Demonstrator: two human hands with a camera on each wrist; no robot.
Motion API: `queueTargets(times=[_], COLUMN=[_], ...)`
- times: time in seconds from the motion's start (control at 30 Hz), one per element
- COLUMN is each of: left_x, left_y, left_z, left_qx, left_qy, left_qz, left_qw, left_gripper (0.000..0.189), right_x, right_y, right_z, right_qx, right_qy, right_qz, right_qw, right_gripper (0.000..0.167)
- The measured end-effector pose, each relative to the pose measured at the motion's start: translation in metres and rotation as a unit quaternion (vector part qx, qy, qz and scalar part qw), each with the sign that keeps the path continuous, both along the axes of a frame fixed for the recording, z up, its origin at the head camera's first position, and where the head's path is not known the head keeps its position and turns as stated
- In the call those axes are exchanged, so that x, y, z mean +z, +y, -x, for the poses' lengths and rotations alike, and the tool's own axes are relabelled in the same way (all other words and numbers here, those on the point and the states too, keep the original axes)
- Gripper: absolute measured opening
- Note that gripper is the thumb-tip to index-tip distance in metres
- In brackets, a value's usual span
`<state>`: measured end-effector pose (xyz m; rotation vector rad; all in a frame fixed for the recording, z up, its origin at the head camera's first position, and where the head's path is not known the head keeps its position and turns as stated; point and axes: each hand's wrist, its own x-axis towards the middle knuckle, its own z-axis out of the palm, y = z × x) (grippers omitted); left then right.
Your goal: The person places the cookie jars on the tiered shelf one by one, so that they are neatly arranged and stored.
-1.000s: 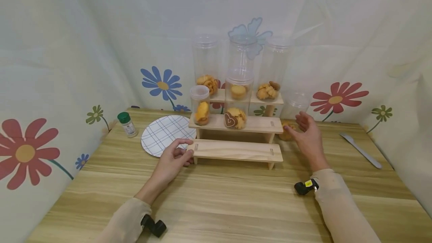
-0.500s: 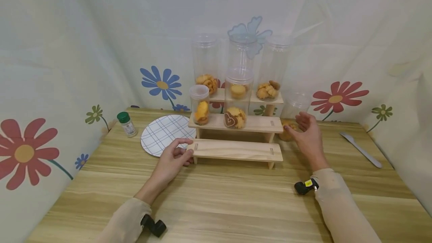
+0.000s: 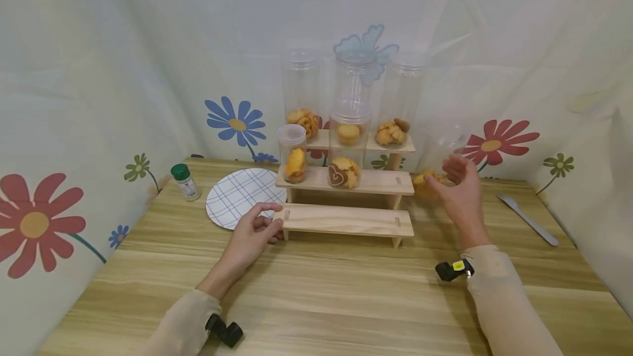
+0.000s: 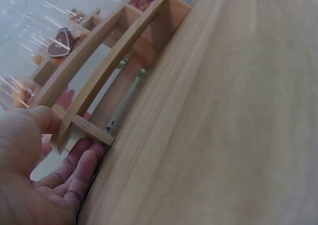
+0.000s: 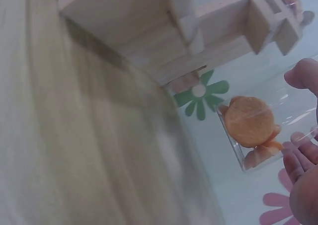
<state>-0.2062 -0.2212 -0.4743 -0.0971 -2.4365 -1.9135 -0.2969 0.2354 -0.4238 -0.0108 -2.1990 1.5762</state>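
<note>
At its left end, the three-tier wooden stand [image 3: 346, 220] is gripped by my left hand [image 3: 253, 232]; in the left wrist view the thumb lies at the lowest shelf's end and the fingers are by its leg. My right hand [image 3: 462, 194] holds a clear cookie jar [image 3: 427, 184] to the right of the stand, its thumb on one side and fingers on the other. The right wrist view shows round cookies [image 5: 249, 121] at the jar's bottom, apart from the tabletop. A small jar [image 3: 293, 154] and a taller jar [image 3: 349, 147] stand on the middle shelf.
Three tall cookie jars stand on the top shelf [image 3: 323, 139]. A checked plate [image 3: 237, 202] lies left of the stand, with a green-capped shaker [image 3: 186, 182] beyond it. At the right lies a table knife [image 3: 529, 220]. A flowered curtain backs the table [image 3: 336, 295].
My right hand has shifted to the right and slightly up with the cookie jar, away from the stand. The left hand and the stand look unmoved.
</note>
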Motion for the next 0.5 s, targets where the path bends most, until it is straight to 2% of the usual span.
queueTargets(times=[0.3,0.5], left_x=[0.001,0.0], left_y=[0.0,-0.001], left_z=[-0.001,-0.001], left_qx=[-0.001,-0.004], left_qy=[0.0,0.005], left_qz=[0.002,0.0], left_qw=[1.0,1.0], left_gripper=[0.033,0.034], right_x=[0.023,0.038], right_y=[-0.001,-0.002], right_z=[-0.009,-0.015], right_qx=[-0.008,-0.031], right_qy=[0.041,0.068], right_qz=[0.005,-0.005], right_qw=[0.9991,0.9972], right_gripper=[0.073,0.066])
